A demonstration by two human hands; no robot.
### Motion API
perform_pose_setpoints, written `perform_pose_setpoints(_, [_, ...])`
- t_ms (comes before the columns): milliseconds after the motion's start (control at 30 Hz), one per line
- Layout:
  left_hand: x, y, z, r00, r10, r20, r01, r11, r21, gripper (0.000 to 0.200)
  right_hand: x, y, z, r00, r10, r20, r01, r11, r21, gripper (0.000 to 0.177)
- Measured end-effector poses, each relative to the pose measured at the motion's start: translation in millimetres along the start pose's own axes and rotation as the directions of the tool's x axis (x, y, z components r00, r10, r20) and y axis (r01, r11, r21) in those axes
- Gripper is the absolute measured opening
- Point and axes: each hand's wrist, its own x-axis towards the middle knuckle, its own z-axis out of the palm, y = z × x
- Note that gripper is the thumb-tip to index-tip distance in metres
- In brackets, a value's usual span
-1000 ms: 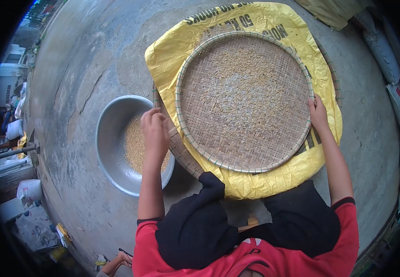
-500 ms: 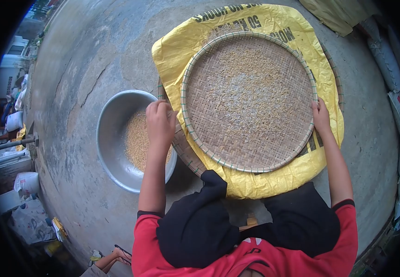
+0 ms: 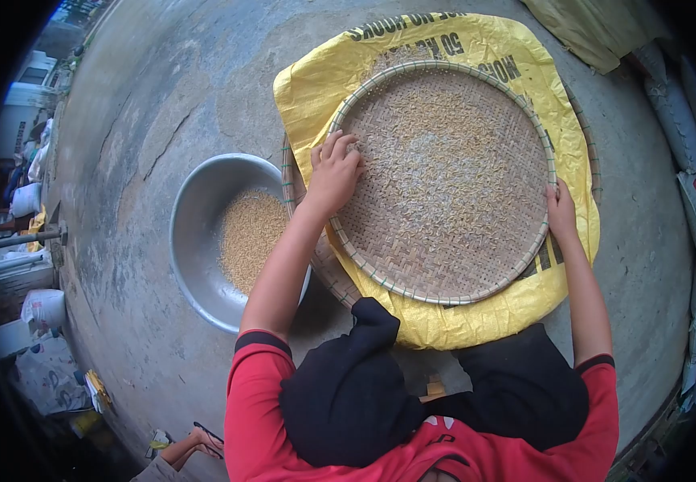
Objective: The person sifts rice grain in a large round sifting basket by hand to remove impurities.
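Note:
A round woven winnowing tray [image 3: 412, 249] with a bound rim lies on a yellow sack [image 3: 308, 92] in front of me. Husked and pale grain [image 3: 444, 161] is scattered over its middle and upper part. My right hand [image 3: 561, 210] grips the right rim, thumb on the inner side. At the left rim, my left hand [image 3: 336, 175] has its fingers bent over the edge, and its fingertips are partly hidden. Left of the tray stands a metal basin [image 3: 199, 217] holding a heap of golden grain [image 3: 251, 237]; my left forearm crosses above its right side.
Beneath the yellow sack another woven tray [image 3: 333, 277] shows at its edges. Filled sacks [image 3: 673, 112] line the right side. Buckets and bags [image 3: 42, 309] stand at the far left. Another person's sandalled foot [image 3: 207, 440] is at the lower left, on the concrete floor.
My left hand has moved right and up, from beside the basin's rim to the left rim of the tray. My right hand keeps its place on the right rim.

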Motion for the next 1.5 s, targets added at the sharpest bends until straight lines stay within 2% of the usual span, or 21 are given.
perform_pose_setpoints(33, [-0.8, -1.9, -3.1, 1.000, -0.002, -0.005, 0.002, 1.000, 0.000, 0.012, -0.7, -2.7, -1.8, 1.000, 0.010, 0.006, -0.010, 1.000, 0.002, 0.043])
perform_pose_setpoints(100, [-13.0, -10.4, -19.6, 0.992, -0.037, -0.119, 0.002, 0.960, -0.281, 0.012, -2.0, -6.9, -3.7, 1.000, 0.021, 0.012, -0.021, 1.000, -0.007, 0.043])
perform_pose_setpoints(167, [-43.8, -10.1, -51.7, 0.923, -0.385, 0.004, 0.341, 0.813, -0.473, 0.014, -1.2, -8.3, -3.3, 0.999, 0.019, 0.027, -0.019, 1.000, -0.013, 0.043])
perform_pose_setpoints(233, [-85.6, -32.5, -63.4, 0.761, -0.640, 0.103, 0.617, 0.666, -0.418, 0.021, -0.6, -3.7, -2.0, 1.000, 0.013, 0.003, -0.013, 1.000, 0.020, 0.042])
perform_pose_setpoints(267, [-106.8, -44.3, -65.3, 0.750, -0.655, 0.094, 0.628, 0.660, -0.413, 0.021, -1.1, -3.5, -2.2, 1.000, -0.002, 0.017, 0.002, 1.000, 0.025, 0.042])
perform_pose_setpoints(333, [-141.5, -60.1, -70.1, 0.553, -0.832, -0.035, 0.817, 0.550, -0.171, 0.038, -0.7, -5.7, -3.6, 0.999, -0.026, 0.020, 0.026, 1.000, 0.014, 0.041])
perform_pose_setpoints(367, [-150.7, -59.9, -69.3, 0.537, -0.842, -0.052, 0.827, 0.538, -0.165, 0.038, 0.0, -6.5, -4.1, 0.998, -0.045, 0.035, 0.044, 0.999, 0.026, 0.041])
perform_pose_setpoints(400, [-152.3, -54.5, -68.6, 0.544, -0.820, -0.178, 0.839, 0.532, 0.116, 0.047, 0.5, -6.9, -4.6, 0.999, -0.022, 0.036, 0.021, 0.999, 0.033, 0.040])
perform_pose_setpoints(433, [-148.7, -47.8, -71.0, 0.573, -0.768, -0.285, 0.802, 0.456, 0.385, 0.056, 0.1, -6.8, -4.1, 0.999, 0.004, 0.035, -0.005, 0.999, 0.037, 0.040])
perform_pose_setpoints(467, [-141.7, -45.9, -76.9, 0.562, -0.803, -0.198, 0.826, 0.535, 0.177, 0.054, -0.3, -6.8, -3.2, 1.000, -0.001, 0.015, 0.000, 0.999, 0.037, 0.041])
perform_pose_setpoints(500, [-135.6, -48.9, -73.4, 0.555, -0.806, -0.204, 0.831, 0.528, 0.176, 0.054, 0.6, -7.6, -2.1, 1.000, -0.009, 0.018, 0.009, 0.999, 0.038, 0.041])
perform_pose_setpoints(567, [-120.4, -53.8, -58.5, 0.812, -0.522, -0.260, 0.527, 0.848, -0.057, 0.039, 0.7, -6.2, -3.8, 0.999, 0.018, 0.029, -0.018, 1.000, 0.006, 0.042])
perform_pose_setpoints(600, [-103.9, -43.8, -59.7, 0.852, -0.452, -0.264, 0.437, 0.892, -0.115, 0.032, 1.2, -6.2, -4.2, 0.999, 0.018, 0.029, -0.018, 1.000, 0.000, 0.042])
perform_pose_setpoints(633, [-86.2, -30.5, -62.2, 0.885, -0.378, -0.271, 0.341, 0.924, -0.172, 0.025, 0.8, -6.3, -3.8, 1.000, 0.004, 0.020, -0.004, 1.000, -0.002, 0.043])
perform_pose_setpoints(667, [-73.6, -22.4, -57.7, 0.885, -0.381, -0.268, 0.342, 0.922, -0.180, 0.025, 0.3, -5.8, -3.7, 1.000, -0.009, 0.013, 0.009, 1.000, -0.005, 0.043])
perform_pose_setpoints(733, [-51.9, -9.3, -46.7, 0.961, -0.235, -0.145, 0.170, 0.917, -0.362, 0.020, 1.4, -3.8, -2.9, 1.000, 0.005, 0.017, -0.005, 1.000, -0.006, 0.044])
perform_pose_setpoints(767, [-43.3, -3.3, -39.6, 0.961, -0.234, -0.144, 0.168, 0.915, -0.366, 0.020, 1.6, -3.2, -3.0, 1.000, 0.020, 0.020, -0.020, 1.000, 0.001, 0.044])
perform_pose_setpoints(833, [-29.2, 6.2, -26.8, 0.988, -0.090, -0.122, 0.042, 0.935, -0.352, 0.014, 1.1, -4.7, -3.9, 1.000, 0.015, 0.023, -0.015, 1.000, 0.007, 0.043])
perform_pose_setpoints(933, [-15.3, 10.0, -10.9, 0.995, -0.097, -0.037, 0.084, 0.962, -0.258, 0.015, -1.0, -10.3, -4.3, 1.000, -0.008, 0.021, 0.008, 1.000, 0.009, 0.042])
perform_pose_setpoints(1133, [-3.4, 15.6, 5.6, 0.976, -0.215, -0.027, 0.205, 0.958, -0.201, 0.013, -0.8, -11.8, -4.6, 1.000, -0.002, 0.031, 0.001, 1.000, 0.021, 0.039])
perform_pose_setpoints(1500, [-0.4, 20.1, 18.4, 0.968, -0.244, -0.066, 0.236, 0.966, -0.104, 0.014, -1.3, -12.0, -5.9, 0.999, -0.029, 0.018, 0.029, 0.999, -0.023, 0.038])
